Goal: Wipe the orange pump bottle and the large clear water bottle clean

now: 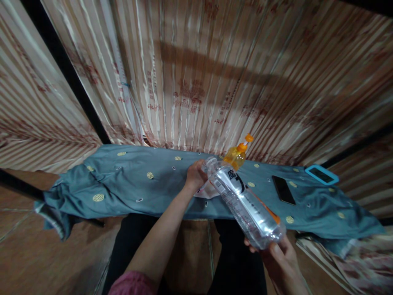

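A large clear plastic bottle point(245, 205) with a silver and orange label lies tilted across the front of me, its neck toward the upper left. My right hand point(278, 256) grips its base from below. At the neck end, my left hand point(196, 176) is closed against the bottle's mouth; its fingertips are partly hidden there. Under the neck, a pale pinkish item point(207, 191) rests on the cloth, mostly covered by hand and bottle. Just behind the bottle stands a yellow pump bottle point(236, 156) with an orange pump head.
A grey-blue cloth point(162, 188) with pineapple prints covers the narrow table. To the right lie a black phone point(283, 189) and a blue-framed device with a dark screen point(321, 175). A pleated patterned curtain point(196, 82) hangs close behind, with dark poles point(70, 78) at the sides.
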The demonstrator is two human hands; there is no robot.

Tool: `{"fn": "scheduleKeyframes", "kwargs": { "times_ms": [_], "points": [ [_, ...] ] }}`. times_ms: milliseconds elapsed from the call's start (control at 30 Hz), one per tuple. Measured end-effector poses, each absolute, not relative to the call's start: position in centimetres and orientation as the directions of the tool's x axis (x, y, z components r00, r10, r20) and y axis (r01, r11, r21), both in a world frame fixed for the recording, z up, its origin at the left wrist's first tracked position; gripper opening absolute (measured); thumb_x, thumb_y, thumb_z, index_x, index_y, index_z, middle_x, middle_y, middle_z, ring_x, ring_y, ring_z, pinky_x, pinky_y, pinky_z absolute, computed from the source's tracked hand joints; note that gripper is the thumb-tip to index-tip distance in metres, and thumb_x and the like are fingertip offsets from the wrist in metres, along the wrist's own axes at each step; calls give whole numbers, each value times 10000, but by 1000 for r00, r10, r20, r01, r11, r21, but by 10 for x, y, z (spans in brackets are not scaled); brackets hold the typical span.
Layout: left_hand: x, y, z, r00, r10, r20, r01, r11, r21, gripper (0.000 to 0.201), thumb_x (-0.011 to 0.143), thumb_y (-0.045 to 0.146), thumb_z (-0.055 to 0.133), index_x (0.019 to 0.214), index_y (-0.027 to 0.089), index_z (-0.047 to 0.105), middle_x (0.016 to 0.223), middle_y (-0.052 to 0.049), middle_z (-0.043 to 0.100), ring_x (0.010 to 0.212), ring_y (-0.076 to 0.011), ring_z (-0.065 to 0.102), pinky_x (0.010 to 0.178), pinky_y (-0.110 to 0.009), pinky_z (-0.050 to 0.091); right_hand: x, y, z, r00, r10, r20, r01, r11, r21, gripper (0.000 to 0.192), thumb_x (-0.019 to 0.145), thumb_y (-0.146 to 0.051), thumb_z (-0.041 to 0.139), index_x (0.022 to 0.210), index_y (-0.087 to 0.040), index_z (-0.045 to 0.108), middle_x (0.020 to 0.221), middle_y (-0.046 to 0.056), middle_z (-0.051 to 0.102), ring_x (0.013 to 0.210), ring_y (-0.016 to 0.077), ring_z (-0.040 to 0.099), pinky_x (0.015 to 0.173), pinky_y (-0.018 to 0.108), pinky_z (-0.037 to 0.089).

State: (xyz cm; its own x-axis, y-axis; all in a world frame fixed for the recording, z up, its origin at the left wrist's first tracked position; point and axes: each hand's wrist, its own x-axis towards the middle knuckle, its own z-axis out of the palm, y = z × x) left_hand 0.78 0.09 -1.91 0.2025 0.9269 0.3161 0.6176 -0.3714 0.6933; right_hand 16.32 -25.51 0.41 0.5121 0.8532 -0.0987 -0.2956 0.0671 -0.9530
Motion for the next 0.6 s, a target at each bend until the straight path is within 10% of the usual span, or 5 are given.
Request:
{"fn": "scheduleKeyframes", "kwargs": {
  "times_ms": [600],
  "points": [
    [7,0,-16,198,935,294,624,-351,698,185,879,339,696,973,181,720,1038,-116,783,988,-272,733,872,-341,562,165,-256,1,491,866,-97,-287,55,-956,486,708,-524,896,1075,-260,717,841,32,812,698,165,761,647,185,575]
  ]
}}
